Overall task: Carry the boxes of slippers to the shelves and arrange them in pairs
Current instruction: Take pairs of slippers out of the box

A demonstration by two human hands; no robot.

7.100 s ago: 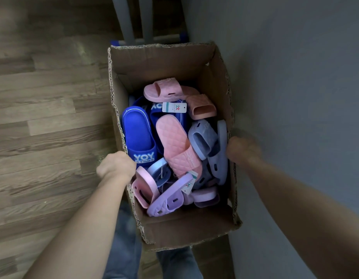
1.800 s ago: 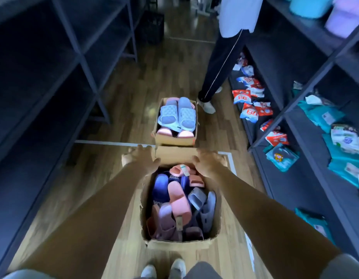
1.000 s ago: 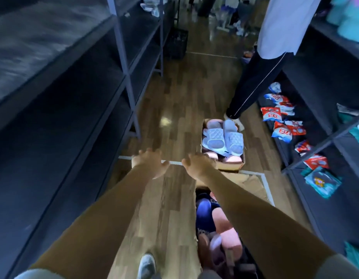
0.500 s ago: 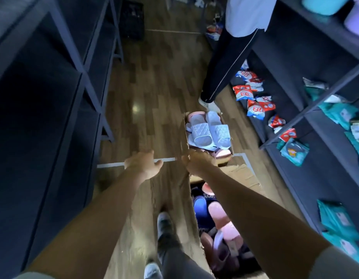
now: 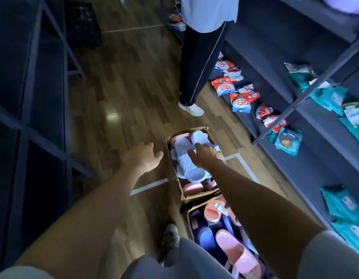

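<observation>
Two open cardboard boxes stand end to end on the wooden floor. The far box [image 5: 173, 166] holds pale blue quilted slippers [image 5: 184, 158] on top of pink ones. The near box [image 5: 191, 224] holds pink slippers [image 5: 235, 250] and dark blue ones [image 5: 202, 234]. My right hand [image 5: 205, 156] lies on the pale blue slippers with bent fingers; I cannot see whether it grips them. My left hand [image 5: 143, 158] hovers with fingers spread just left of the far box, holding nothing.
Dark metal shelves [image 5: 33, 117] line the left side. Shelves on the right [image 5: 315, 121] carry red-and-white packets [image 5: 239, 97] and teal packages [image 5: 287, 141]. A person in dark trousers [image 5: 196, 63] stands in the aisle beyond the boxes. My shoe [image 5: 170, 236] is beside the near box.
The box I was carrying now stands on the floor behind the far box. Both hands have moved forward; my right hand has come down onto the pale blue slippers.
</observation>
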